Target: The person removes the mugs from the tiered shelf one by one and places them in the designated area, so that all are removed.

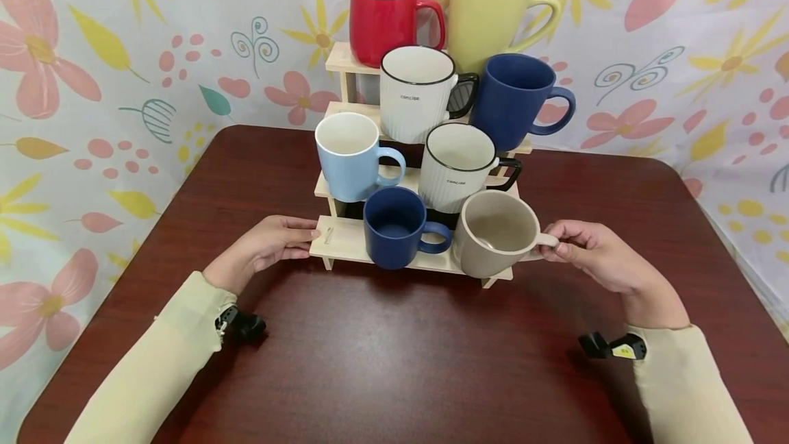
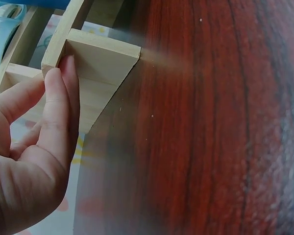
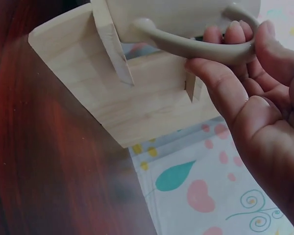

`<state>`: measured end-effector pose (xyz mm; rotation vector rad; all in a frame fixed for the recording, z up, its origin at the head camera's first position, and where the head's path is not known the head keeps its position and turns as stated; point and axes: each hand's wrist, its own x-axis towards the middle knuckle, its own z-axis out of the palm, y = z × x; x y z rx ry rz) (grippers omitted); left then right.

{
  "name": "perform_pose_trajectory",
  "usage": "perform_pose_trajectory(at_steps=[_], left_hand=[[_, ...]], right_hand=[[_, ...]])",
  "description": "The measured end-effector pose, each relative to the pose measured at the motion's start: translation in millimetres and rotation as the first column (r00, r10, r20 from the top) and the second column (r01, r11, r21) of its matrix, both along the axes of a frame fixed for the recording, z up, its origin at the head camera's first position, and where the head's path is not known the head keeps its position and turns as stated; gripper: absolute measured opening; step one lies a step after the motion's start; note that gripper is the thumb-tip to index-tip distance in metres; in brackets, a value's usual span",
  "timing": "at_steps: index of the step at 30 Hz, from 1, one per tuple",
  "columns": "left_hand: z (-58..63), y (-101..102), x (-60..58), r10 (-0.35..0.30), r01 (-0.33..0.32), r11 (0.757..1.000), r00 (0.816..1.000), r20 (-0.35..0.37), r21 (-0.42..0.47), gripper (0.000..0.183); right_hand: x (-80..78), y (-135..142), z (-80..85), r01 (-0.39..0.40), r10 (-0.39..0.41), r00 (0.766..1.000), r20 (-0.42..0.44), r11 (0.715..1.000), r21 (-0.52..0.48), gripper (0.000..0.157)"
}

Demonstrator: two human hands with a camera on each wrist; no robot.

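Observation:
A stepped wooden shelf (image 1: 345,245) stands on the table, with mugs on each step. My left hand (image 1: 271,247) pinches the left end of its lowest board, thumb on top; the left wrist view shows fingertips at the board (image 2: 78,14) and under its edge. At the other end, my right hand (image 1: 594,252) holds a beige mug (image 1: 487,259) by its handle. Fingers go through the handle (image 3: 186,46) in the right wrist view. The mug tilts slightly over the right end of the lowest step. Beside it sits a small dark blue mug (image 1: 390,242).
Above are a light blue mug (image 1: 351,173) and a white ribbed mug (image 1: 450,183). Higher stand another white mug (image 1: 409,115), a larger blue mug (image 1: 508,108), a red mug (image 1: 379,26) and a yellow mug (image 1: 483,16). A floral cloth (image 1: 185,33) hangs behind the brown table (image 1: 394,368).

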<state>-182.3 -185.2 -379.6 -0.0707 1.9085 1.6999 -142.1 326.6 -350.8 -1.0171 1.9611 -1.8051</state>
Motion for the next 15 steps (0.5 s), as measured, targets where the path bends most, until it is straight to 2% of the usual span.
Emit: perform_pose_trajectory(at_steps=[15], left_hand=[[0.6, 0.0, -1.3, -0.007, 0.007, 1.000, 1.000, 0.003, 0.006, 0.055]], right_hand=[[6.2, -4.2, -4.8, 0.022, -0.020, 1.000, 0.018, 0.995, -0.100, 0.034]])
